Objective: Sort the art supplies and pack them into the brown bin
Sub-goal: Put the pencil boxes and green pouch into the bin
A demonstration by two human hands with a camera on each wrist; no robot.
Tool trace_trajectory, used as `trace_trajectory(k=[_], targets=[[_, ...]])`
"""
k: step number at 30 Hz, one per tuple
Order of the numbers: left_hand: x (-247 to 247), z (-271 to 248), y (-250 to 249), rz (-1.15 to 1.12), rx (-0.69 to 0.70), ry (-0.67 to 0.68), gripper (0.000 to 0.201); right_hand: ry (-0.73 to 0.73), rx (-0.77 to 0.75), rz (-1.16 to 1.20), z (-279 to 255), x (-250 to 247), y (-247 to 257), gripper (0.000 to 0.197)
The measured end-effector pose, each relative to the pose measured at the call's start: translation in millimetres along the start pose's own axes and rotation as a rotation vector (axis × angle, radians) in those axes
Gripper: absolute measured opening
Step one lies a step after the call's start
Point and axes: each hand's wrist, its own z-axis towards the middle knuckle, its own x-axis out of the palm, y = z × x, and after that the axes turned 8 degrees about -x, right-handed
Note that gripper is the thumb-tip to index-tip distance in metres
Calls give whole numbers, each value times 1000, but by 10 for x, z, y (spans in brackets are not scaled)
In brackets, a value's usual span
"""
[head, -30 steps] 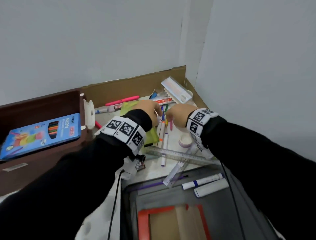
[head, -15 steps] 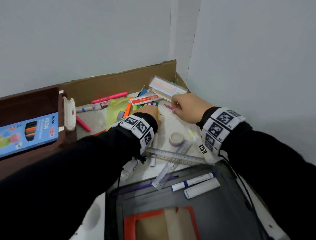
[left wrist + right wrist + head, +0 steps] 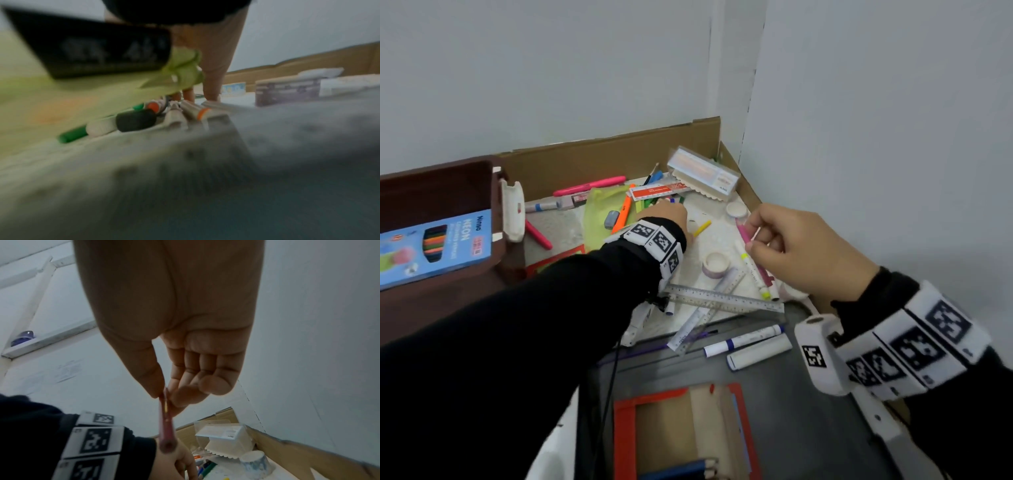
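The brown bin (image 3: 445,181) stands at the left with a blue neon pencil box (image 3: 434,243) in it. Loose markers (image 3: 650,202) lie piled in the cardboard tray (image 3: 619,150). My left hand (image 3: 666,210) reaches into that pile; in the left wrist view its straight fingers (image 3: 212,81) touch white markers with orange bands (image 3: 197,112), beside a green marker (image 3: 72,136). My right hand (image 3: 751,236) is raised above the tray's right side and pinches a pink marker (image 3: 742,231) between thumb and forefinger; in the right wrist view the pink marker (image 3: 166,426) hangs down from the pinch of that right hand (image 3: 166,395).
Two clear rulers (image 3: 726,298) cross near the tray's front, beside a tape roll (image 3: 716,263). A clear plastic box (image 3: 702,173) sits in the far corner, and a green sheet (image 3: 599,205) left of the pile. White markers (image 3: 743,341) lie on a grey lid in front. The wall stands close on the right.
My right hand has picked the pink marker up and drawn it right and toward me. My left hand has reached further into the marker pile.
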Motion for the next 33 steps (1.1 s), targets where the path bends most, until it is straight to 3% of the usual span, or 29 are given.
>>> trace_trajectory(k=[9, 16, 23, 26, 31, 33], targets=[[16, -85, -27, -52, 2, -36, 19, -61, 58, 39, -489, 79, 23, 9], [-302, -502, 75, -460, 27, -179, 3, -103, 57, 104, -882, 220, 175, 23], [-405, -1372, 312, -852, 145, -233, 19, -120, -38, 191, -1284, 545, 622, 20], [-334, -1766, 478, -1004, 196, -227, 26, -36, -42, 128, -1394, 715, 760, 16], [-35, -2316, 768, -1139, 235, -215, 38, 111, -140, -278, -1397, 923, 841, 12], [130, -2491, 880, -1184, 216, -255, 46, 176, -142, -392, -1357, 965, 834, 20]])
